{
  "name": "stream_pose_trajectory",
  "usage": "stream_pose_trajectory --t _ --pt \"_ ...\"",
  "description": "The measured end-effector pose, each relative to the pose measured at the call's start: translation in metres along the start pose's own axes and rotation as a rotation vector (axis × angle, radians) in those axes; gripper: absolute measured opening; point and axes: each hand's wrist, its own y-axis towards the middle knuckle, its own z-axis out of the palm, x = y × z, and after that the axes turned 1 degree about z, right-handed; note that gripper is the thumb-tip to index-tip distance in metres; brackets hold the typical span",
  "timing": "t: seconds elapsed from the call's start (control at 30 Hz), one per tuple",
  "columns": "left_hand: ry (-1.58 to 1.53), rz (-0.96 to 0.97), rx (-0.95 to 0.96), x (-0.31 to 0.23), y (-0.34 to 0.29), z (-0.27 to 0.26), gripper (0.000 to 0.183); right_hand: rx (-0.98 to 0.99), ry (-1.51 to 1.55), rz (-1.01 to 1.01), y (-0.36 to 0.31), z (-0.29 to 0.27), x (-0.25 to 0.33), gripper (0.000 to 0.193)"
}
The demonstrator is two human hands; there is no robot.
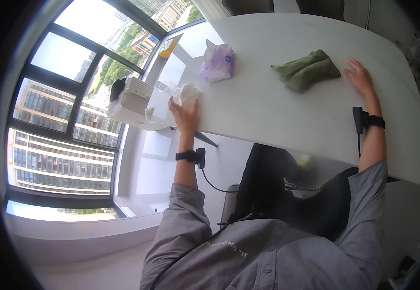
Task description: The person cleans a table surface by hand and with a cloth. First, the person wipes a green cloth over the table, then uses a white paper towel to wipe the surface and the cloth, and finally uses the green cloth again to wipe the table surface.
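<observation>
At the left end of the white table (268,113), the fingers of my left hand (184,117) are curved about a crumpled white tissue (189,93). A clear glass (165,86) stands just beyond the tissue, partly hard to make out against the bright tabletop. My right hand (361,78) lies on the table toward the right, palm down with its fingers stretched out and nothing in it. Close to its left is a folded olive-green cloth (307,71), apart from the fingers. A purple and white tissue pack (218,62) sits farther back, with a tissue sticking out of its top.
A white ribbed appliance or bin (133,99) stands by the window, beyond the table's left edge. On the sill is a small yellow box (167,48). Dark chairs (248,6) line the far side. Cables (214,187) run from both wrist straps toward my body.
</observation>
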Motion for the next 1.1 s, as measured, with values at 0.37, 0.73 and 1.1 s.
stream_pose_trajectory --t 0.37,0.73,1.1 --pt "0.149 -0.038 0.309 -0.020 0.005 -0.004 0.081 -0.026 0.046 -0.047 0.011 0.007 -0.027 0.051" --pt "0.229 -0.474 0.141 -0.014 0.008 -0.007 0.071 0.046 0.187 0.033 0.004 0.007 -0.013 0.049" --pt "0.265 -0.444 0.193 0.001 0.015 -0.007 0.067 0.054 0.195 -0.018 0.012 0.018 -0.034 0.046"
